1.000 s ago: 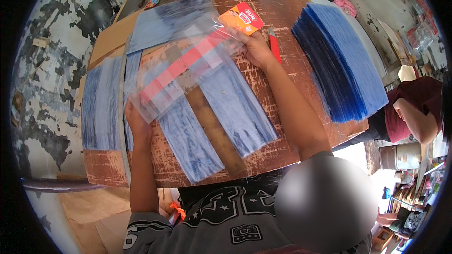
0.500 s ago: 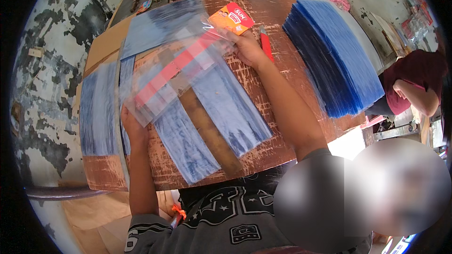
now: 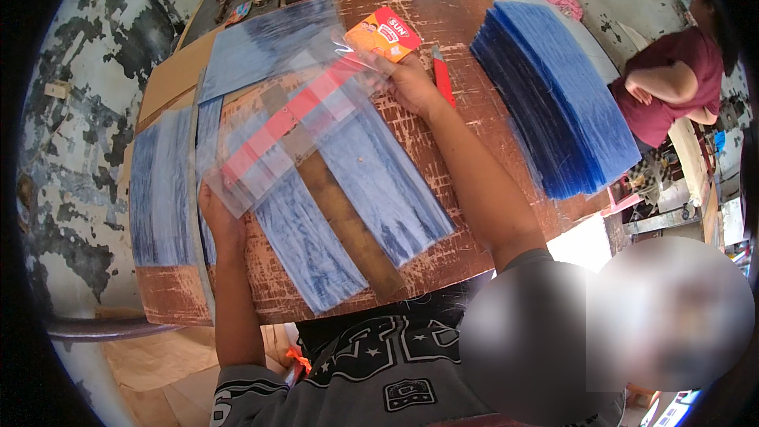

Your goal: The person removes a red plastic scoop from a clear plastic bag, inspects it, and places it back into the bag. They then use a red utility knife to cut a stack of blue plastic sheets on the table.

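Observation:
My left hand (image 3: 224, 217) is closed on the near left end of a clear plastic sheet (image 3: 237, 199) with a red band (image 3: 277, 122) running along it. The sheet slants across, above the table. My right hand (image 3: 413, 85) pinches its far right end, together with a red and orange printed card (image 3: 385, 34). Whether the card is joined to the sheet I cannot tell. Under the sheet lie two piles of bluish clear plastic (image 3: 312, 249) (image 3: 395, 190), with a flat brown strip (image 3: 348, 221) between them. A red-handled cutter knife (image 3: 443, 83) lies beside my right wrist.
On the worn brown table (image 3: 474, 134), a tall stack of blue plastic sheets (image 3: 561, 103) stands at the right. More plastic piles (image 3: 162, 182) (image 3: 269, 39) lie left and far, beside a thin grey bar (image 3: 198, 213). A person in a maroon shirt (image 3: 680, 79) stands beyond the right edge.
Both hands keep their hold on the plastic sheet, which has barely shifted. The person at the right has straightened up and moved farther into view. The whole view has drifted slightly.

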